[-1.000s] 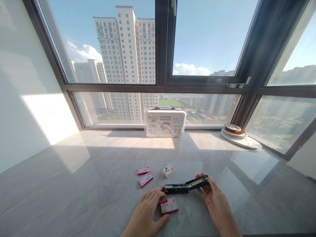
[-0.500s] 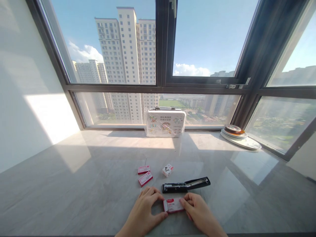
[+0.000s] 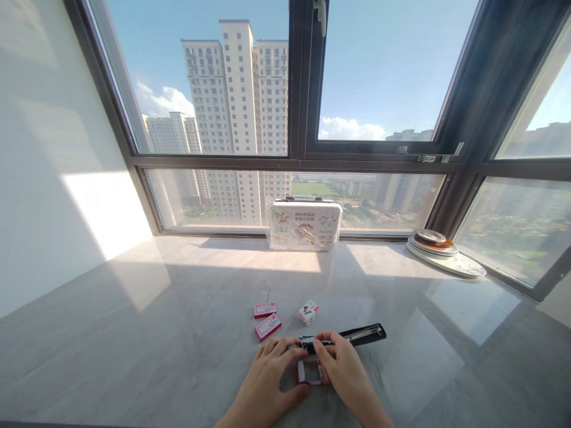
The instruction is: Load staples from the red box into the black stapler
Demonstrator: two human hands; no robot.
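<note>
A black stapler lies opened out on the grey marble surface. Over its left part is my right hand, thumb and fingers pinched; what they hold, if anything, is too small to make out. My left hand curves around the left side of a red and white staple box, its fingers apart and their tips near the stapler's left end. The box's top now shows a dark opening, and my right hand partly covers its right end.
Two red and white boxes and a small white box lie beyond my hands. A plastic-wrapped white case stands against the window. Stacked plates sit at the back right.
My right hand has moved from the staple box up and left onto the stapler. The box's printed top has given way to a dark opening. The view has shifted slightly.
</note>
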